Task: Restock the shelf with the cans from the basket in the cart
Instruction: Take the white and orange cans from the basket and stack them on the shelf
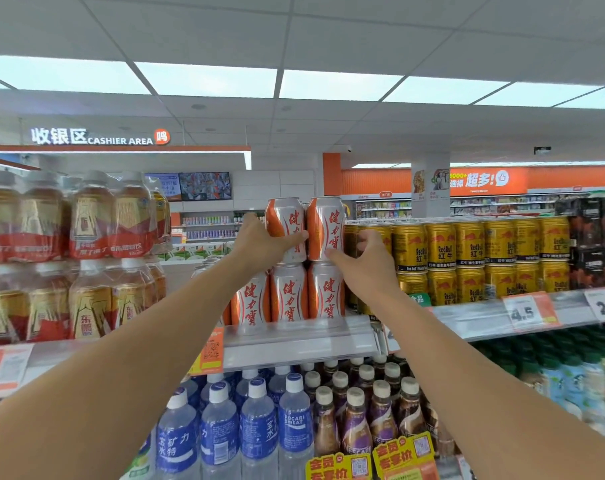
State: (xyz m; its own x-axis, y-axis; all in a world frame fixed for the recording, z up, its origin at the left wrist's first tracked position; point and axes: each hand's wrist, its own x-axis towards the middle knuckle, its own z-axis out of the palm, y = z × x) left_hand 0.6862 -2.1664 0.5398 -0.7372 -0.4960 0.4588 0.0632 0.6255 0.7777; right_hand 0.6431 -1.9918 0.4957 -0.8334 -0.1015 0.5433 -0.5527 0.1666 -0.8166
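Two orange-and-white cans stand in the upper layer on the top shelf (pixel 294 341), stacked on a bottom row of matching cans (pixel 289 296). My left hand (pixel 263 242) grips the upper left can (pixel 284 223), thumb across its front. My right hand (pixel 367 258) holds the upper right can (pixel 325 226), thumb on its front and fingers curled round its right side. The cart and the basket are out of view.
Gold Red Bull cans (pixel 467 254) are stacked right of the orange cans. Shrink-wrapped bottle packs (pixel 76 254) fill the shelf's left part. The lower shelf carries blue water bottles (pixel 252 427) and brown coffee bottles (pixel 360 410). Price tags (pixel 526 311) hang on the shelf edge.
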